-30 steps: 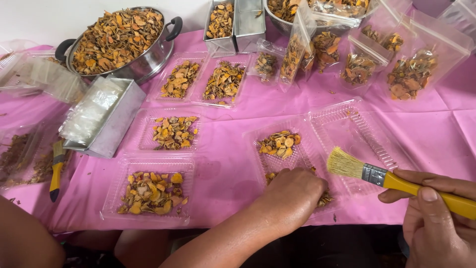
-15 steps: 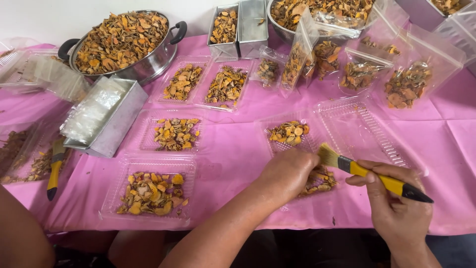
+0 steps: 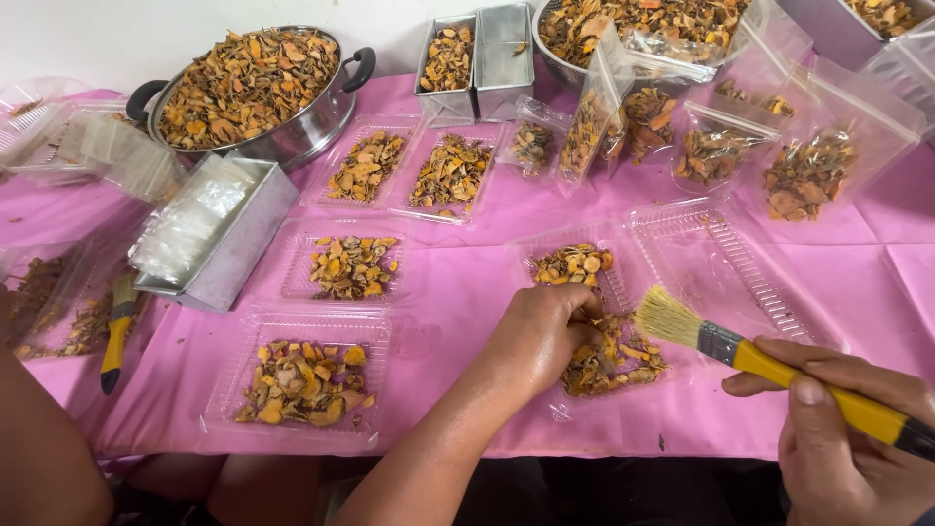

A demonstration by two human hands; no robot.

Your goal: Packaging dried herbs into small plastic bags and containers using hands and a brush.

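Note:
My left hand point(image 3: 539, 337) rests on a clear plastic tray point(image 3: 623, 292) of dried orange-brown slices point(image 3: 616, 358). Its fingers are curled into the pile and pinch some of them. My right hand point(image 3: 849, 443) grips the yellow handle of a paintbrush point(image 3: 740, 353) at the lower right. The pale bristles hover just right of my left hand, over the same tray. The tray's hinged clear lid point(image 3: 726, 261) lies open to the right.
Several more filled clear trays point(image 3: 304, 382) lie on the pink cloth point(image 3: 467, 292). A steel pot of slices point(image 3: 251, 90) and a metal tin of plastic bags point(image 3: 209, 229) stand at the left, filled bags point(image 3: 808, 175) at the back right. A second brush point(image 3: 117, 326) lies at the left.
My left hand has slid forward onto the tray's slices. My right hand swung the brush in toward the tray, then drew back slightly to the right.

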